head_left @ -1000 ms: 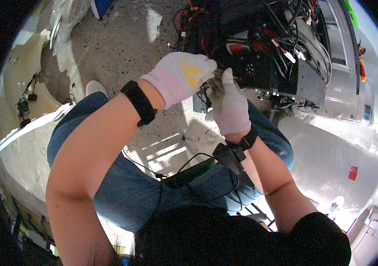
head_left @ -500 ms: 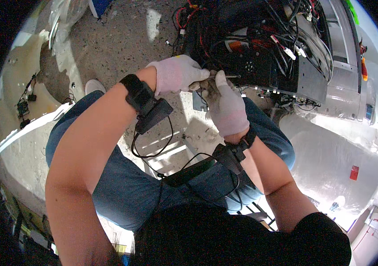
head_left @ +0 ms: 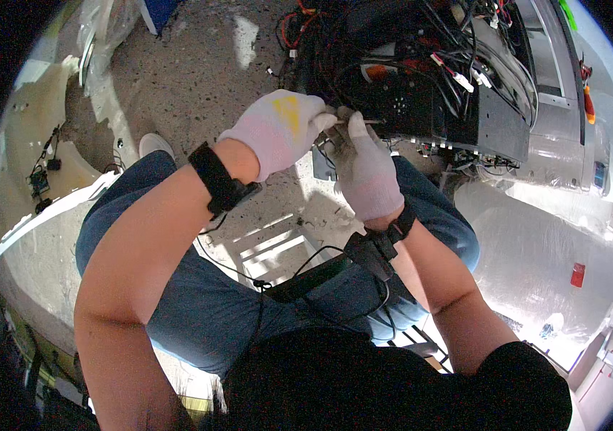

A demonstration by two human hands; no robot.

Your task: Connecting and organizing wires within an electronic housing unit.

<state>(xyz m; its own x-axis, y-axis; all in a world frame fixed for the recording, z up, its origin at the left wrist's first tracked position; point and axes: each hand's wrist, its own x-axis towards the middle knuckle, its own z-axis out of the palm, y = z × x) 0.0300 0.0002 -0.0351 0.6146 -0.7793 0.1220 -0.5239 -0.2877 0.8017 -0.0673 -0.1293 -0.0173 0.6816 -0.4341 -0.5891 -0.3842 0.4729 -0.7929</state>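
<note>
1. Head view, hands: the left hand (head_left: 281, 133), in a white knit glove with a yellow patch, is curled closed, its fingertips meeting those of the right hand (head_left: 365, 172), also white-gloved and closed. Both pinch a small thin metal piece (head_left: 353, 123) at the lower left edge of the open black electronics chassis (head_left: 421, 93).
2. Head view, thing held: the small thin metal piece lies roughly level in the picture, long axis running left to right, its free end pointing right toward the chassis. Its exact kind is too small to tell.
3. Head view, step in hand: judged a fine fitting or fastening job at the chassis edge, both hands steadying one part.
4. Head view, next move: likely calls for a steady two-handed pinch and careful alignment with the chassis, clear of the tangled black and red wires (head_left: 364, 43).
5. Head view, surroundings: blue-jeaned knees (head_left: 177, 287) sit below the hands, over a speckled concrete floor (head_left: 199, 65); black wrist straps (head_left: 217, 179) carry cables.
</note>
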